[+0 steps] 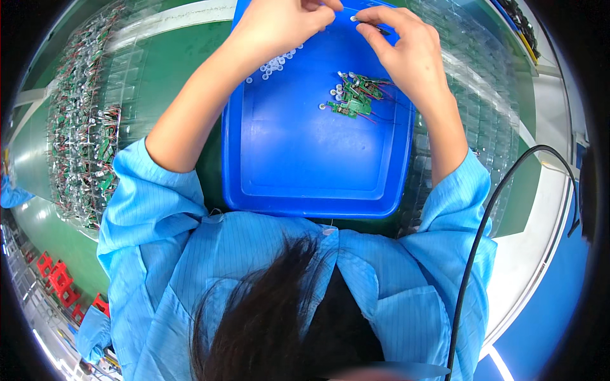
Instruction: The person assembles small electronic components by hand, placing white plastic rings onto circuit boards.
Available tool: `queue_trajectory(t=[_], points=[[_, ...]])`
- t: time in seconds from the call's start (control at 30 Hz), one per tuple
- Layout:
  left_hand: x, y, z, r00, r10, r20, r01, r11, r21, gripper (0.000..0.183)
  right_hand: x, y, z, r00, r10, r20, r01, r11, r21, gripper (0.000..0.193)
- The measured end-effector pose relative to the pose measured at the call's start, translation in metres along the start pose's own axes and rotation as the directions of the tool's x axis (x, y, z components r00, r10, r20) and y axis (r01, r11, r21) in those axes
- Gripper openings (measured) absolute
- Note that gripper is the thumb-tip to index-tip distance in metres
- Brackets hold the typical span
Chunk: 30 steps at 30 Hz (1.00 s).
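At the far side of the blue tray (318, 206), both my hands are raised close together. My left hand (286, 25) is closed, its fingertips pressed together at the picture's upper edge; what they hold, if anything, is hidden. Between the thumb and forefinger of my right hand (410, 54) is a small circuit board (383, 30), mostly covered by the fingers, with a white round piece (354, 19) showing at its tip. Below that hand lies a pile of green circuit boards (352, 98) with thin wires and white round ends. Small white round pieces (274, 65) are scattered near my left forearm.
Clear plastic trays filled with wired circuit boards (82, 140) stand on the green table at left. More clear plastic trays (489, 95) are stacked at right. A black cable (489, 203) curves down the right side. Red stools (60, 279) stand on the floor at lower left.
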State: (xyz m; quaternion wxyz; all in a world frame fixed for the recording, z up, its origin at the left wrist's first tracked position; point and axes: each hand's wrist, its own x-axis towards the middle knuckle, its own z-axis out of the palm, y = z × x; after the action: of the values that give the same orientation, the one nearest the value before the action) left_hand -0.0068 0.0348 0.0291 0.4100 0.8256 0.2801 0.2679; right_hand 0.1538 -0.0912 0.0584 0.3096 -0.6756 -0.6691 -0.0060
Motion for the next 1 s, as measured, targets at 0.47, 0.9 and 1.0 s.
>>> queue_trajectory(t=[0.47, 0.9, 1.0], points=[[-0.019, -0.012, 0.011, 0.959, -0.226, 0.172, 0.281, 0.845, -0.456, 0.017, -0.006, 0.029, 0.035, 0.840, -0.396, -0.372, 0.500, 0.831, 0.244, 0.012], [-0.026, -0.013, 0.018, 0.979, -0.177, 0.103, 0.203, 0.789, -0.580, 0.012, -0.005, 0.021, 0.023, 0.800, 0.360, 0.479, -0.589, 0.326, 0.739, 0.009], [-0.033, 0.014, 0.017, 0.990, -0.140, 0.012, 0.131, 0.890, -0.436, 0.012, -0.007, 0.017, 0.019, 0.838, 0.375, 0.395, -0.542, 0.498, 0.677, 0.009]])
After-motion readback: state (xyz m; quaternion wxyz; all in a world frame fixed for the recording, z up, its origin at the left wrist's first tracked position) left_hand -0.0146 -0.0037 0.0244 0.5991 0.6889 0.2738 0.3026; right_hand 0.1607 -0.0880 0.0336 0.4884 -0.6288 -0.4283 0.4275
